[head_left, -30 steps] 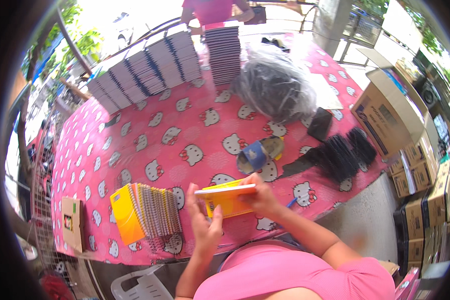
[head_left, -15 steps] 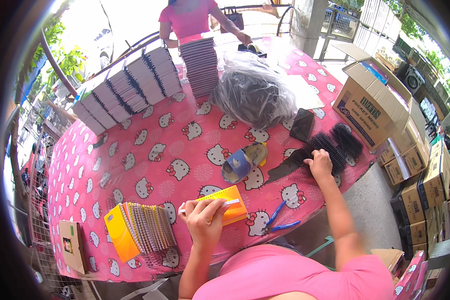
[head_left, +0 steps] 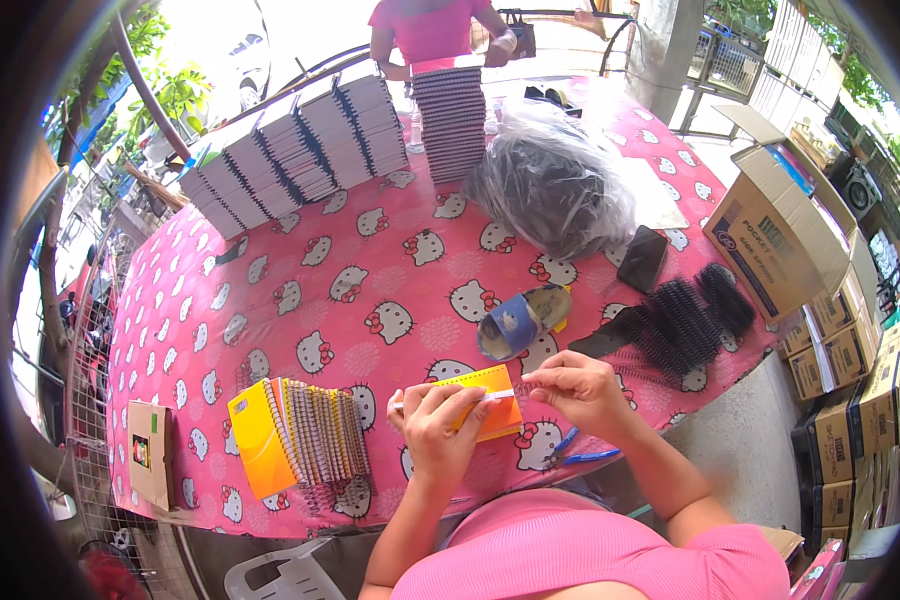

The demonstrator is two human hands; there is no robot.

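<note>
My left hand [head_left: 438,425] is closed around a slim white stick [head_left: 497,395] and rests on an orange-and-yellow notebook [head_left: 500,422] lying on the table. A row of punched holes runs along the notebook's far edge. At the notebook's right corner my right hand [head_left: 575,388] pinches its fingers together; anything between them is too thin to make out. Blue-handled pliers [head_left: 590,456] lie partly hidden under the right forearm. Beyond that hand is a pile of black spiral binding coils [head_left: 682,325]. Several spiral-bound yellow notebooks [head_left: 315,435] stand stacked to the left.
A blue slipper-shaped object [head_left: 510,328] sits ahead, with a dark phone [head_left: 643,258] farther right. Behind are a plastic bag of black coils [head_left: 555,185], stacked notebooks [head_left: 448,125] and a row of white-paged books [head_left: 295,155]. Cartons [head_left: 780,240] stand at right. Another person [head_left: 432,35] stands opposite.
My right hand has left the coil pile and come to the notebook's right corner. The left hand stays over the notebook with the white stick. The person opposite has drawn an arm back.
</note>
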